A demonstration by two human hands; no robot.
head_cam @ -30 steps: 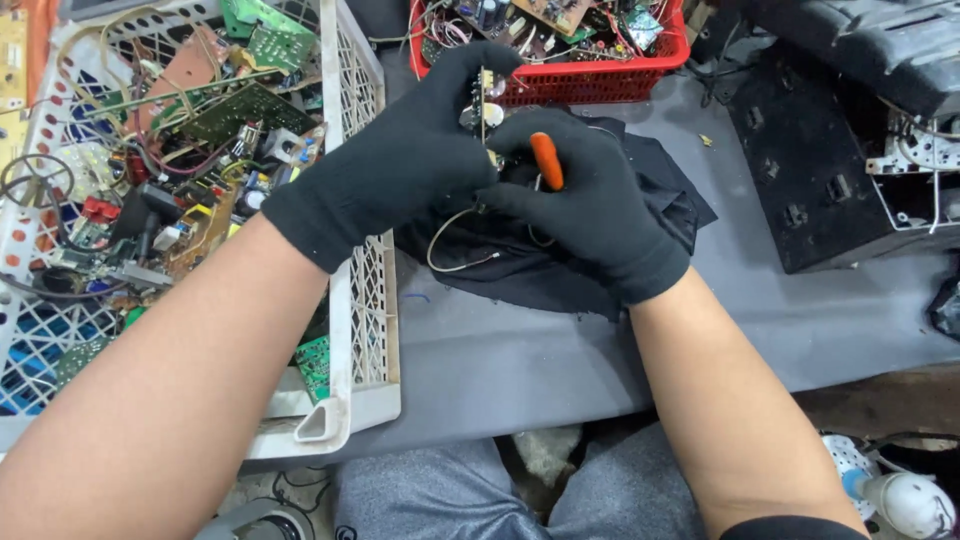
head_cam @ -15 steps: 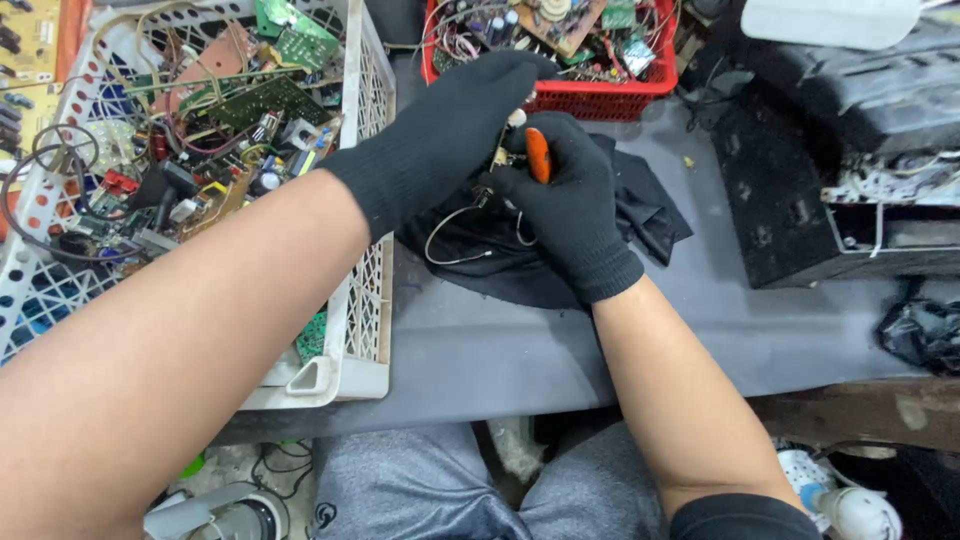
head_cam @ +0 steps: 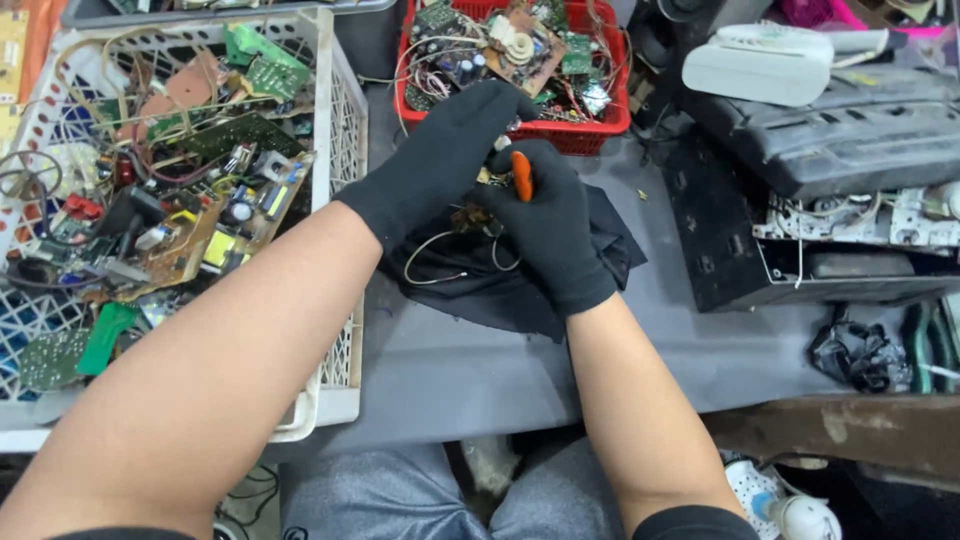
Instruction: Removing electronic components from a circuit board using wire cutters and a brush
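At frame centre, both gloved hands meet over a black cloth on the grey surface. The right hand grips an orange-handled tool; the left hand holds a small wired part.

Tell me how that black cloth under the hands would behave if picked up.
The black cloth lies rumpled and folded on the grey table, so it is probably floppy and light. It would likely sag and drag the loose wire lying on it.

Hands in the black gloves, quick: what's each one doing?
Left hand: closed around a small electronic part with a loose thin wire.
Right hand: closed on an orange-handled tool.
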